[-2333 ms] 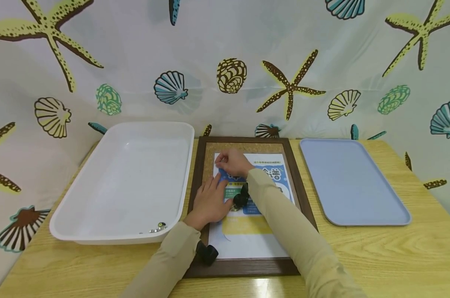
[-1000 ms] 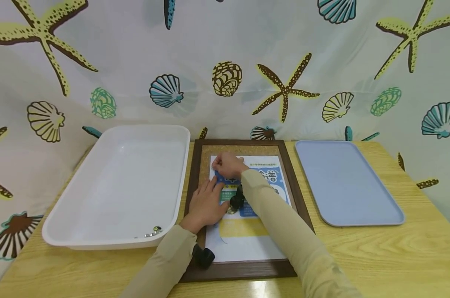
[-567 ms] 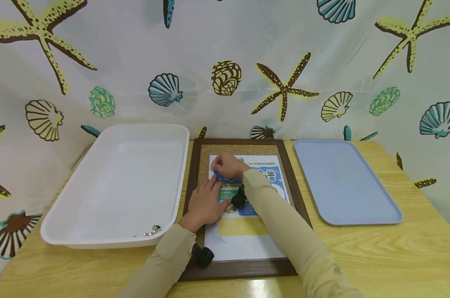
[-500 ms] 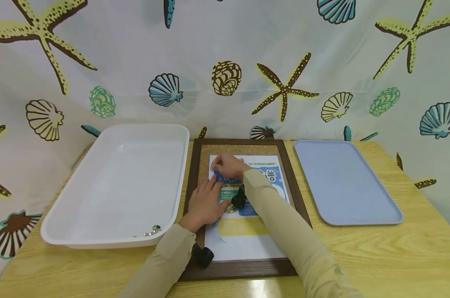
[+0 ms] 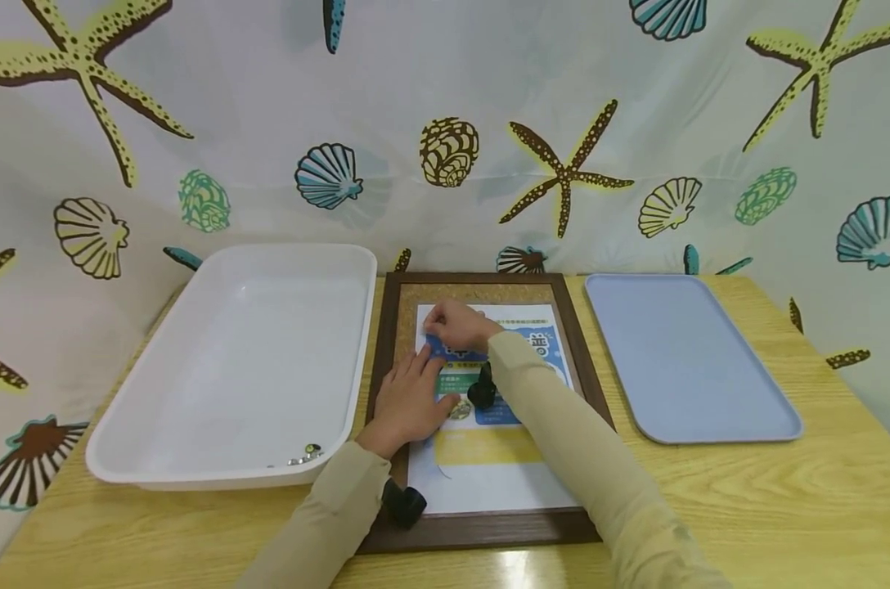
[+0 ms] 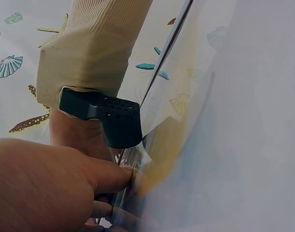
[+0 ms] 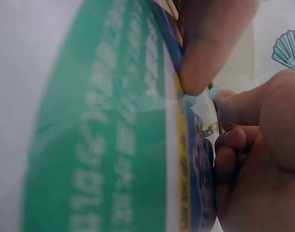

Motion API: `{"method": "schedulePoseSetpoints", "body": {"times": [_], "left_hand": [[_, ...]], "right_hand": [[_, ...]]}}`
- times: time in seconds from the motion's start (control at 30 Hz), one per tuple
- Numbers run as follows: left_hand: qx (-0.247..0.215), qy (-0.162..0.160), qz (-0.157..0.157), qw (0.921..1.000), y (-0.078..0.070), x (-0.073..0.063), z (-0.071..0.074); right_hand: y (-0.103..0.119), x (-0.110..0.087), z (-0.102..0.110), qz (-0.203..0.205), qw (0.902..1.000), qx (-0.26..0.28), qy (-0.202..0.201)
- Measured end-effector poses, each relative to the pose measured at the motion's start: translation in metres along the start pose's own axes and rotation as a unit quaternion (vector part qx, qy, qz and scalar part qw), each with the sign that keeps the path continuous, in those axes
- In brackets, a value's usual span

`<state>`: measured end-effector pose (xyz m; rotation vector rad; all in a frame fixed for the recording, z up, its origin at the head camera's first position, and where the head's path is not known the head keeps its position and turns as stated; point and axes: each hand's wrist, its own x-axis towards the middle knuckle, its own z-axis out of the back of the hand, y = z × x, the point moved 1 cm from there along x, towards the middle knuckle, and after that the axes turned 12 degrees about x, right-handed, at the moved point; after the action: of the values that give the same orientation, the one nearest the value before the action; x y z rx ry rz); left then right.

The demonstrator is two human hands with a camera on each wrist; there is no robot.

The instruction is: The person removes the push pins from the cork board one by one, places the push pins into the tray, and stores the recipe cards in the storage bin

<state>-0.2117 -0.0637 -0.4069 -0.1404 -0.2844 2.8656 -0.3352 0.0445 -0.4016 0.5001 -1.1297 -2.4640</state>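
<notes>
1. The right hand is pinching a small turquoise piece by the far left corner of the poster, staying at that corner as in the earlier frames.
2. Its wrist and black camera are sitting slightly farther right than half a second ago.
3. The left hand is grasping nothing; its fingers are still spreading flat over the poster's left side.
4. The poster is lying on the corkboard, between the white tub on the left and the blue tray on the right.
5. Small shiny bits are remaining in the tub's near right corner.
</notes>
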Motion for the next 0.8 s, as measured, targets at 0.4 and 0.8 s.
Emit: {"method": "schedulePoseSetpoints", "body": {"times": [0.4,0.8], "left_hand": [[0.002,-0.005,-0.002,1.0,-0.006,0.005,-0.005],[0.007,0.0,0.018,0.9998,-0.004,0.003,-0.002]], "right_hand": [[-0.015,-0.016,0.022,-0.01,0.9991,0.032,0.028],[-0.036,-0.049,0.044,-0.035,0.9965,0.075,0.013]]}}
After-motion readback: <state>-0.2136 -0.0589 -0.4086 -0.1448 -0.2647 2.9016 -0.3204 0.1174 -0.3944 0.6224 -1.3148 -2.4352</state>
